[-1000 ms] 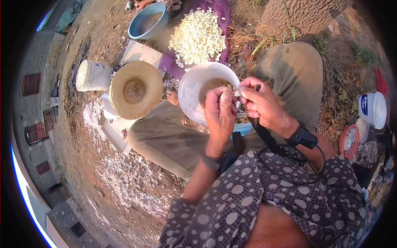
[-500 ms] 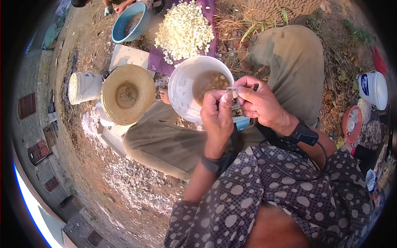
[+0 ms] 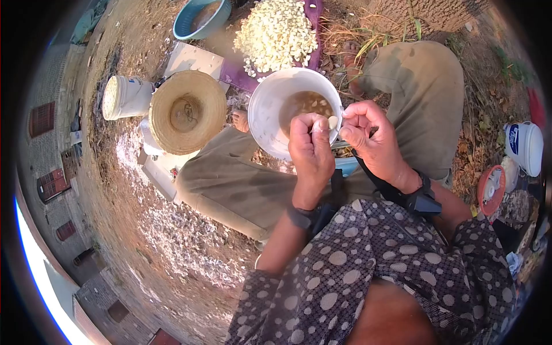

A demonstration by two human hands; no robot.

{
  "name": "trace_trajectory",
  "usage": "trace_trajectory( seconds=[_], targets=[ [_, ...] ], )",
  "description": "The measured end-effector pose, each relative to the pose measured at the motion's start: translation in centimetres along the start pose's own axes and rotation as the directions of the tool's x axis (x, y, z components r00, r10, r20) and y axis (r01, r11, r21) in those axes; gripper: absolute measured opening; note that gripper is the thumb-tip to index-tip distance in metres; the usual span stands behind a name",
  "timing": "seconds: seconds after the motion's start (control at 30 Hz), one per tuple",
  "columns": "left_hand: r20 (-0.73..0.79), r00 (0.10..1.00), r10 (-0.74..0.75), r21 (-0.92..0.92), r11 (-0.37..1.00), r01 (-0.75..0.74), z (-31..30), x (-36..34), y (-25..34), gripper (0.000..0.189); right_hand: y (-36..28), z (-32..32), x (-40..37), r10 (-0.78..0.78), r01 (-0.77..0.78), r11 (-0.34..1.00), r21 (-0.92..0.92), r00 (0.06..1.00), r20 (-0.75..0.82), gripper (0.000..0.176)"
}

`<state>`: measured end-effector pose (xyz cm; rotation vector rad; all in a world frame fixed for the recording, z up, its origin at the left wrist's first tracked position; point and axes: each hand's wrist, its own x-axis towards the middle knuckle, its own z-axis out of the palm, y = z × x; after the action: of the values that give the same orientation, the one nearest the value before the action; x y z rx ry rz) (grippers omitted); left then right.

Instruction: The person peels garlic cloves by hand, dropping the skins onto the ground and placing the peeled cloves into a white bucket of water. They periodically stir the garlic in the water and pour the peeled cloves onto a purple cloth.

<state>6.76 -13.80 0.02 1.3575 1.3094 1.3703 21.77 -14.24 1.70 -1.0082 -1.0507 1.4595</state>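
Note:
My left hand (image 3: pixel 311 155) pinches a small pale clove-like piece (image 3: pixel 333 122) between thumb and fingertips, at the near right rim of a white bucket (image 3: pixel 264 115). Brownish water (image 3: pixel 299 106) with several pale pieces lies in the bucket. Just right of that rim is my right hand (image 3: pixel 374 138), its fingers curled and thumb close to the forefinger; a small dark thing shows at its fingertips, too small to name. The two hands are slightly apart.
Beyond the bucket, a heap of pale pieces (image 3: pixel 276 34) covers a purple cloth (image 3: pixel 314 57). Further left are a blue basin (image 3: pixel 215 26), a straw hat (image 3: pixel 199 131) and a white bucket (image 3: pixel 133 98). At right stand a labelled tub (image 3: pixel 526 148) and a red basket (image 3: pixel 487 204).
My hands have come apart from each other, with the pale piece staying in the left. The view has shifted, and the other person's hands at the top are out of frame.

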Motion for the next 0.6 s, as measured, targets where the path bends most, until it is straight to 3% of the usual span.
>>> trace_trajectory(
  seconds=[0.13,0.17,0.23,0.27,0.33,0.37,0.47,0.6],
  targets=[
    [0.057,0.997,0.045,0.035,0.998,-0.048,-0.1,-0.5,0.7,0.010,0.2,0.5,-0.3,0.007,-0.006,0.999,-0.036,0.999,0.038,0.019],
    [0.079,0.997,-0.026,-0.017,0.999,0.028,-0.3,-0.7,0.6,0.011,0.4,0.4,-0.2,0.003,0.001,0.998,-0.070,0.999,0.046,0.017],
    [0.135,0.978,-0.160,-0.114,0.978,0.176,-0.7,-0.9,0.6,0.013,0.0,-0.3,0.0,0.119,-0.124,0.991,0.058,0.990,0.080,0.014],
    [0.183,0.954,-0.237,-0.323,0.902,0.286,-1.2,-0.8,0.7,0.014,-0.4,-0.6,0.2,0.176,-0.187,0.975,0.120,0.979,0.101,0.012],
    [0.321,0.887,-0.332,-0.662,0.591,0.461,-1.9,-0.3,1.2,0.016,-1.3,-0.8,0.7,0.242,-0.289,0.903,0.319,0.954,0.178,0.011],
    [0.260,0.909,-0.327,-0.711,0.572,0.409,-1.8,-0.4,1.3,0.018,-1.6,-1.0,0.9,0.267,-0.336,0.848,0.409,0.939,0.218,0.011],
    [0.134,0.940,-0.314,-0.654,0.684,0.322,-2.3,-0.1,1.7,0.017,-1.5,-1.7,1.2,0.314,-0.400,0.786,0.472,0.915,0.253,0.013],
    [0.163,0.951,-0.261,-0.510,0.803,0.308,-2.6,-0.3,3.6,0.010,-1.3,-1.7,1.3,0.318,-0.405,0.783,0.472,0.913,0.256,0.016]
  ],
)
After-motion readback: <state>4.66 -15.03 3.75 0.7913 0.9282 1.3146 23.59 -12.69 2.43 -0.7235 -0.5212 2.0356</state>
